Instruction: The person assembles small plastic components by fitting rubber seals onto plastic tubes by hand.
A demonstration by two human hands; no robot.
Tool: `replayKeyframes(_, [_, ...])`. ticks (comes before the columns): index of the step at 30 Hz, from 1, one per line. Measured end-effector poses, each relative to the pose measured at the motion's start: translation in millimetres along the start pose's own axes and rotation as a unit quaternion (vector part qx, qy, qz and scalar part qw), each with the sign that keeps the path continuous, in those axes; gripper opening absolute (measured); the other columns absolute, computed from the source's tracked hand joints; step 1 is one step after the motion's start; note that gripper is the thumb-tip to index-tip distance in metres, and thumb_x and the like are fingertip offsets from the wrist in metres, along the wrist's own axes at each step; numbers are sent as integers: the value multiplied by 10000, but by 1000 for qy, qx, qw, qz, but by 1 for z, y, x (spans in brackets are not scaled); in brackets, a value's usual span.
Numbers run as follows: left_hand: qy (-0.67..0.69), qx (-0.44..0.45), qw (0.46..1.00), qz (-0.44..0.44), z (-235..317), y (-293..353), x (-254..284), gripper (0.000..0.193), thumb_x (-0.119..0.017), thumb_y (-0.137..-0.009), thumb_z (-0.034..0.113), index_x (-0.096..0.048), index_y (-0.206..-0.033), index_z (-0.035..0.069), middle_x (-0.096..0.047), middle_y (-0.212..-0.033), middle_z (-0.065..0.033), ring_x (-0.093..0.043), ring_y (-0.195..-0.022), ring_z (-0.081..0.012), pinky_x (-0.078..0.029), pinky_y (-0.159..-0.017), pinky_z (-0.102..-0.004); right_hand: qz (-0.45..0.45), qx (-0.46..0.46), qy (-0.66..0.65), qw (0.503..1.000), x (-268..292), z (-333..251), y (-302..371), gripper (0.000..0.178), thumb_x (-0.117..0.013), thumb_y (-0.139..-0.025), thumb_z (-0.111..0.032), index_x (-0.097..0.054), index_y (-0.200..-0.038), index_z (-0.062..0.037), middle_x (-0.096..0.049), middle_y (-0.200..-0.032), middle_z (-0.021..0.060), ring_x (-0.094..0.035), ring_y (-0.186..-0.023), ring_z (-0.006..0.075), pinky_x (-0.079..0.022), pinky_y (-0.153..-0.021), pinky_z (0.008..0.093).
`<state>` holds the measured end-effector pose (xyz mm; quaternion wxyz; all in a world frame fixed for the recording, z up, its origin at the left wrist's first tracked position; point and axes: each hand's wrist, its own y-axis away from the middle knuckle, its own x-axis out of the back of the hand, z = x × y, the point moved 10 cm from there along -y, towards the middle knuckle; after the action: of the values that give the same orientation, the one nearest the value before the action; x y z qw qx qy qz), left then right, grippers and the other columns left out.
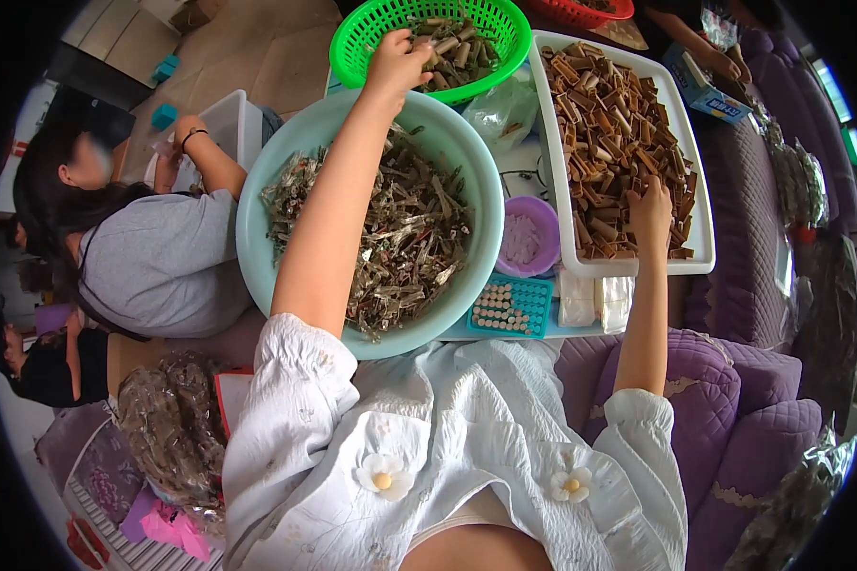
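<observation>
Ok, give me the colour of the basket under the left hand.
Bright green; the basket shows best in the head view.

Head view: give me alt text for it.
The left hand is over a round green plastic basket of brownish pieces; the right hand touches curved brown pieces in a rectangular white tray. A round pale green basin of silvery-brown scraps sits nearer.

Basket (348, 48) is green; basin (251, 224), pale aqua. Large tray (652, 268) is white, its pieces (611, 124) brown; small bowl (551, 238) purple, grid tray (537, 306) teal. Sofa (705, 390) is quilted purple.
</observation>
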<state>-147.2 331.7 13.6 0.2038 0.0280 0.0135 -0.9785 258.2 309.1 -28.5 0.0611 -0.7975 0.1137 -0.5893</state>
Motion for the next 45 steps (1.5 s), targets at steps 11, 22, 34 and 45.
replayKeyframes(11, [32, 2, 999, 35, -38, 101, 71, 261, -469, -666, -72, -290, -612, 110, -267, -550, 52, -256, -429, -27, -194, -348, -195, 6, 50, 80, 996, 0, -7, 4, 503, -489, -724, -2, -392, -1207, -107, -494, -991, 186, -549, -823, 342, -461, -681, 392])
replayKeyframes(22, [54, 121, 913, -385, -8, 198, 21, 221, -603, -756, 154, -485, -912, 52, -507, -810, -8, -508, -719, -78, -426, -645, -214, 10, 25, 48, 998, 5, 16, 10, 242, -497, -740, -121, -545, -952, -16, -537, -875, 194, -524, -814, 350, -425, -709, 404])
replayKeyframes(34, [365, 39, 318, -874, 66, 406, -88, 373, -535, -817, 261, -465, -1085, 11, -565, -952, -95, -555, -782, -178, -447, -675, -267, -293, 117, -638, 702, 13, -202, 186, 152, -406, -867, -118, -511, -914, -18, -557, -923, 116, -541, -713, 135, -440, -609, 232])
replayKeyframes(45, [250, -115, 458, -845, 48, 361, -40, 303, -593, -780, 195, -460, -914, -42, -540, -954, -104, -509, -899, -185, -312, -852, -219, -441, 321, -700, 461, 92, -255, 253, 160, -493, -785, -183, -582, -885, -95, -597, -860, 79, -538, -881, 206, -136, -973, 404])
